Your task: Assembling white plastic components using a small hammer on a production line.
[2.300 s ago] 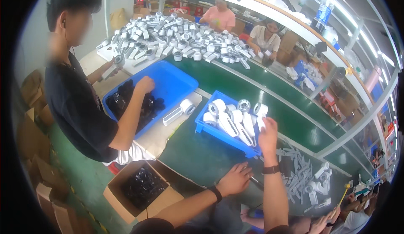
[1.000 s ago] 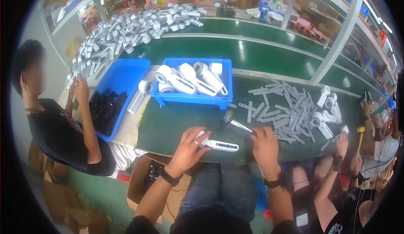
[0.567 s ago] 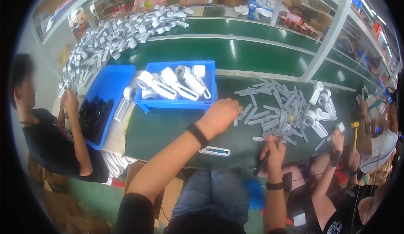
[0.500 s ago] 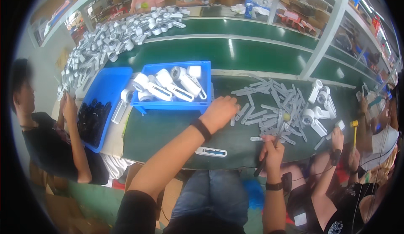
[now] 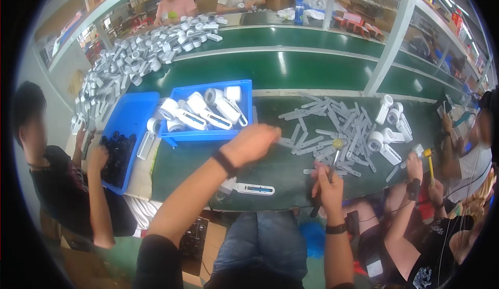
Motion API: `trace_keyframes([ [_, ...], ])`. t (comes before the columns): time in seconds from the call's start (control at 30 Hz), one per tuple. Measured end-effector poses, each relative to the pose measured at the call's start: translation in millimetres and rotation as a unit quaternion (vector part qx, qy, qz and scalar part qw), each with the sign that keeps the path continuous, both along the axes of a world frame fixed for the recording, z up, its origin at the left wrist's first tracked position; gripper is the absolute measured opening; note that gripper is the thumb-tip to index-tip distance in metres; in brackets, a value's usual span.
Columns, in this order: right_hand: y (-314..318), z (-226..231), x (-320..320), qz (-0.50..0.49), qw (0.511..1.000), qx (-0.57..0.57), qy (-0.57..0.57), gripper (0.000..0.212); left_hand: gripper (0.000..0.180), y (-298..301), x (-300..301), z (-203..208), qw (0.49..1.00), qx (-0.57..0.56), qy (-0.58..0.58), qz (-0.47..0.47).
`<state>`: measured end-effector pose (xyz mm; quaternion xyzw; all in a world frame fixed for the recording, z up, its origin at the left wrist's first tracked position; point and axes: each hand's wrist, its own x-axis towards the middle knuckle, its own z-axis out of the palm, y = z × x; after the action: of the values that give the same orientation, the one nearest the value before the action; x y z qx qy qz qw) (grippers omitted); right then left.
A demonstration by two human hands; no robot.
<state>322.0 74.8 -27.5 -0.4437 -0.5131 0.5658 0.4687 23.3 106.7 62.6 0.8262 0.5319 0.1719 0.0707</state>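
My left hand (image 5: 254, 143) hovers over the green work table at the left edge of a pile of flat grey plastic strips (image 5: 325, 133). Its fingertips are pinched together, and what they hold is too small to make out. In my right hand (image 5: 328, 187) is a mallet (image 5: 337, 156) with a dark grip, a metal shaft and a yellowish head, raised over the pile's near side. Below my left forearm lies a white handheld housing (image 5: 254, 189) with a long slot showing blue inside; its round end is partly hidden by my wrist.
A blue crate (image 5: 200, 135) of white housings stands left of the pile, beside a blue tray (image 5: 125, 184) of black parts. More housings (image 5: 390, 140) lie right of the pile, others heap at the far left. Co-workers sit on both sides; one holds a yellow mallet (image 5: 430, 167).
My left hand has drawn back left and slightly nearer from the strips. The mallet's head has shifted left. The view has moved a little, exposing more of the housing under my forearm.
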Motion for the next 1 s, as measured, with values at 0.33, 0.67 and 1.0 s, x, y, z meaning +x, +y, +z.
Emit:
trace_keyframes([
  [0.33, -80, 55, -49, 0.056, 0.997, -0.011, -0.046, 0.030, 0.016, -139, 10, 12, 0.961, -0.117, -0.249, 0.019],
  [0.67, -71, 62, -68, 0.108, 0.988, -0.097, -0.048, 0.026, 0.059, -170, -35, -44, 0.977, 0.074, -0.175, 0.093],
  [1.0, -56, 44, -87, 0.162, 0.963, 0.040, -0.210, 0.023, 0.069, -169, -38, -47, 0.962, 0.124, -0.230, 0.079],
])
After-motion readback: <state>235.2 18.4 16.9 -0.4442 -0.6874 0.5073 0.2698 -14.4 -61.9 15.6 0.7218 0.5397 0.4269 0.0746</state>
